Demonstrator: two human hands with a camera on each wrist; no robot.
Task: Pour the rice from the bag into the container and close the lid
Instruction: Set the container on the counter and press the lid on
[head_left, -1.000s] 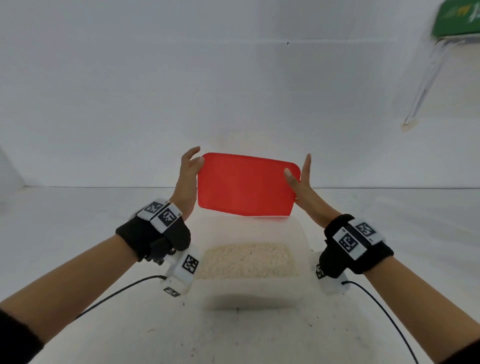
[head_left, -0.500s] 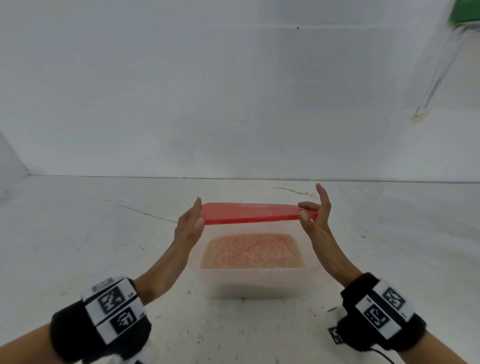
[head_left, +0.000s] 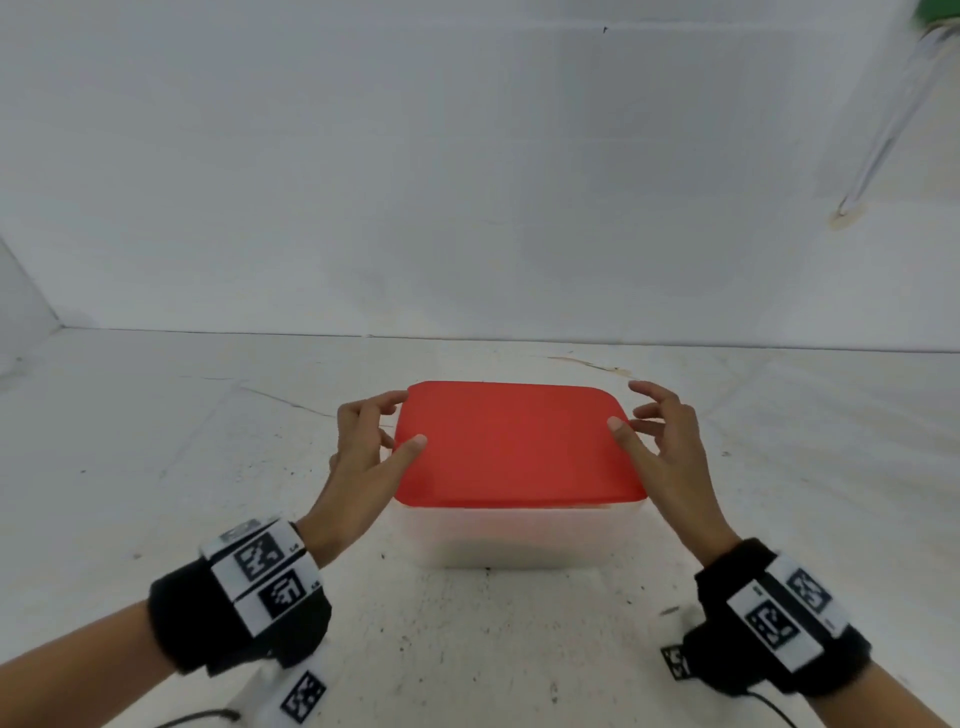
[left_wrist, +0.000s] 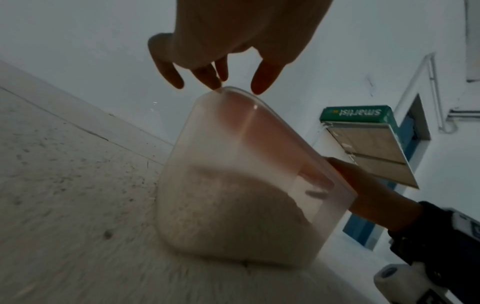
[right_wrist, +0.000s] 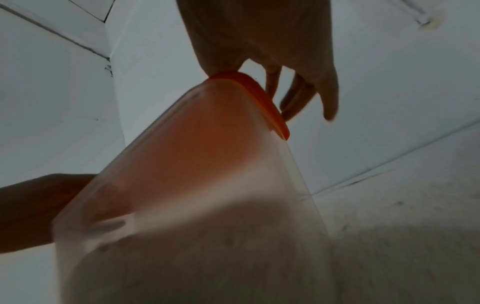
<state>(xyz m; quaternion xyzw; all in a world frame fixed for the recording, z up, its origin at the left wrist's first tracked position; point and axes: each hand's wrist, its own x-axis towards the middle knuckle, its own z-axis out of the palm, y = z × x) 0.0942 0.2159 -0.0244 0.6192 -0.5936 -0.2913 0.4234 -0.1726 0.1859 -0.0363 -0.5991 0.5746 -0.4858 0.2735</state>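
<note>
A red lid (head_left: 514, 441) lies flat on top of the translucent container (head_left: 519, 535), which stands on the white surface. Rice (left_wrist: 233, 216) shows through the container wall (left_wrist: 213, 144) and fills its lower part. My left hand (head_left: 401, 423) holds the lid's left edge, thumb on top and fingers curled at the far-left corner. My right hand (head_left: 627, 408) holds the right edge, thumb (head_left: 621, 431) on top and fingers (right_wrist: 272, 90) against the lid's rim (right_wrist: 262, 96). The rice bag is not in view.
A white wall rises just behind the container. A green box (left_wrist: 358, 113) and a white pipe (head_left: 883, 130) hang on the wall at the upper right. The speckled white surface (head_left: 208, 467) stretches to both sides and in front.
The lid was held upright above the container, then tipped level at the rim. Now it lies flat on the container and hides the rice from above. Both hands came down with it.
</note>
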